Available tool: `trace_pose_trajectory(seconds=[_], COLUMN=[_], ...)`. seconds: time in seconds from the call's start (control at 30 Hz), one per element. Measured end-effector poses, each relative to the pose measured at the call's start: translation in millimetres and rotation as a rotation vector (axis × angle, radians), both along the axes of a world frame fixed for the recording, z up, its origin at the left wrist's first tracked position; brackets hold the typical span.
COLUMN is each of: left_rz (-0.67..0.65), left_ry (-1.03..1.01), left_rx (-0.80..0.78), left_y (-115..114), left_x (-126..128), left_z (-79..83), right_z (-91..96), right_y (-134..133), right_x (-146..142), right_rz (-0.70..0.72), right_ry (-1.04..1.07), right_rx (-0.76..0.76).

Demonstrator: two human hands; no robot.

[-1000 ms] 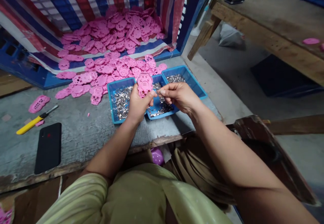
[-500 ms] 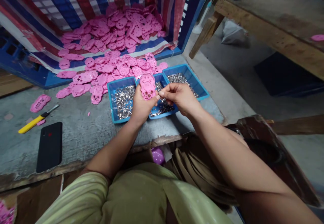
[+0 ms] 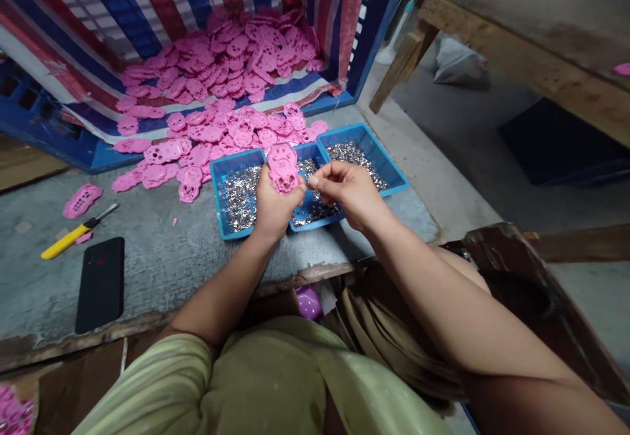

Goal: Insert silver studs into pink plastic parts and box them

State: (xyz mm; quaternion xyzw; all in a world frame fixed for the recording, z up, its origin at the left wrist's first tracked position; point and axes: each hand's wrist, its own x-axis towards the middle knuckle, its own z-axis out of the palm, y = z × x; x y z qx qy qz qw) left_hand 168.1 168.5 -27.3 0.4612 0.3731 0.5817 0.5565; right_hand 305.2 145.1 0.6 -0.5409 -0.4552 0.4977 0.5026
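Note:
My left hand (image 3: 275,202) is closed round a pink plastic piece (image 3: 283,167) with holes and raised ridges, held upright above the bins. Just to the right, my right hand (image 3: 344,189) pinches with thumb and forefinger; whatever is between the fingertips is too small to make out. Under the hands stand a left blue bin (image 3: 214,202), a middle blue bin (image 3: 315,224) and a right blue bin (image 3: 401,184), each holding many small shiny metal parts (image 3: 352,156). A small gap separates the right fingertips from the pink piece.
Behind the bins, a heap of similar pink pieces (image 3: 236,61) spills from a blue crate (image 3: 361,61) lined with striped cloth. A yellow-handled cutter (image 3: 66,241) and a black phone (image 3: 100,284) lie at the left on the worktable (image 3: 162,251). A wooden table (image 3: 522,35) stands at right.
My left hand has shifted slightly left with the pink piece, widening the space to my right fingertips. My right hand stays nearly in place, still pinched.

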Motion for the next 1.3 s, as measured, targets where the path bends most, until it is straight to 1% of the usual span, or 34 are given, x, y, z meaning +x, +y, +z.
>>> trace_pose_trajectory(seconds=[0.17, 0.33, 0.4, 0.57, 0.63, 0.73, 0.87, 1.13, 1.3], left_rz=[0.005, 0.002, -0.048, -0.338, -0.396, -0.417, -0.432, -0.447, -0.52], left_ry=[0.022, 0.035, 0.009, -0.109, -0.134, -0.134, -0.152, -0.14, -0.124], left_rx=[0.002, -0.005, -0.018, -0.102, -0.12, -0.122, -0.111, -0.097, -0.031], left_y=[-1, -2, -3, -6, -8, -8, -8, -8, -6], left_x=[0, 1, 0, -6, -7, -7, -5, -5, -7], left_z=[-1.4, 0.0, 2.3, 9.8, 11.2, 10.9, 9.4, 8.5, 1.5], right_z=[-4.3, -4.0, -1.0, 9.3, 12.2, 14.0, 14.0, 14.8, 13.1], right_y=[2, 1, 0, -3, -5, -6, -6, -5, -3], right_x=[-1, 2, 4, 12, 15, 17, 17, 20, 23], right_rz=[-0.013, 0.012, 0.018, 0.002, 0.012, 0.057, 0.116, 0.145, 0.168], right_ry=[-0.103, -0.377, -0.44, -0.449, -0.485, -0.535, -0.572, -0.54, -0.52], right_rx=[0.124, 0.176, 0.221, 0.346, 0.363, 0.376, 0.351, 0.37, 0.393])
